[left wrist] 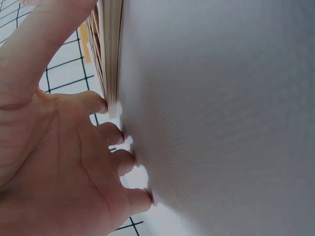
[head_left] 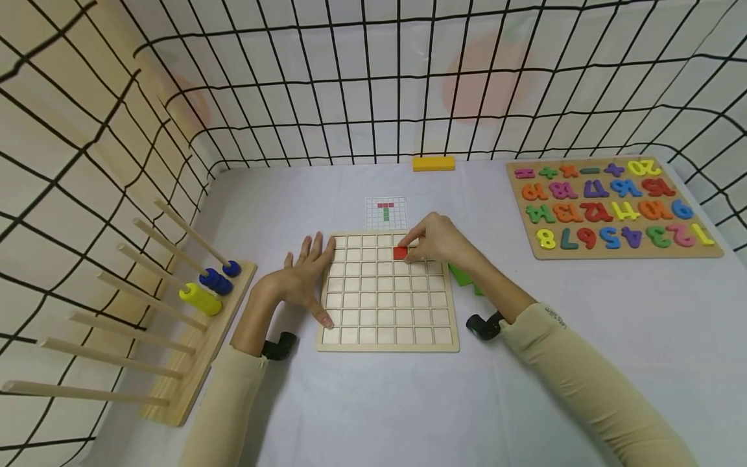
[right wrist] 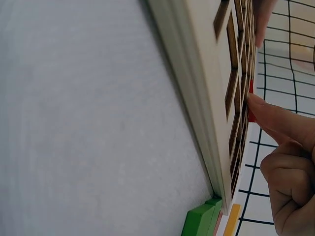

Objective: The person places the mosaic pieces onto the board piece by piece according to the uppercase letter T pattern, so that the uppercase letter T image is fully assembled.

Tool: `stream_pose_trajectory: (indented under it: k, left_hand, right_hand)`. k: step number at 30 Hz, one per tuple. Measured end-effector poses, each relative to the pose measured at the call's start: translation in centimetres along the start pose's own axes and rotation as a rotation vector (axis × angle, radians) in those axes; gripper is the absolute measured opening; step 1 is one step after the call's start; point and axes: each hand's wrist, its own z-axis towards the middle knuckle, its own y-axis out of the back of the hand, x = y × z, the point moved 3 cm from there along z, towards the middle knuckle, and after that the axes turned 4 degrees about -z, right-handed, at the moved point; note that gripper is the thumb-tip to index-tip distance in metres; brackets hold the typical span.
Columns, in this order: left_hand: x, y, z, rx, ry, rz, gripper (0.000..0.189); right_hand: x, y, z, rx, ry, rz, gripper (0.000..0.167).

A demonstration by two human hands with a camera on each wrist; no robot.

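A wooden grid board (head_left: 369,292) lies flat on the table, divided into many small square cells. My right hand (head_left: 440,241) pinches a red square tile (head_left: 399,253) between thumb and fingers, over a cell in the board's upper right part. In the right wrist view the thumb (right wrist: 275,115) presses at the red tile's edge. Spread along the board's left edge, my left hand (head_left: 300,279) has its thumb near the lower left corner and its fingers near the upper left one. A small pattern card (head_left: 386,213) with a red and green T sits just beyond the board.
Green tiles (head_left: 461,275) lie by the board's right edge, partly under the right forearm. A wooden peg stand (head_left: 198,344) with blue and yellow beads is at left. A number puzzle board (head_left: 615,207) lies at right, a yellow block (head_left: 434,163) at the back by the black wire mesh (head_left: 367,81).
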Motion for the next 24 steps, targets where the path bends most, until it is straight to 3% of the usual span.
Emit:
stream_pose_trajectory:
  k: [10, 24]
  left_hand:
    - [0.1, 0.0, 0.0, 0.004, -0.003, -0.009, 0.163]
    - [0.1, 0.0, -0.1, 0.000, -0.005, -0.004, 0.164]
  right_hand:
    - [-0.8, 0.5, -0.2, 0.017, 0.018, 0.021, 0.036]
    - [-6.4, 6.8, -4.6, -0.020, -0.035, -0.019, 0.036]
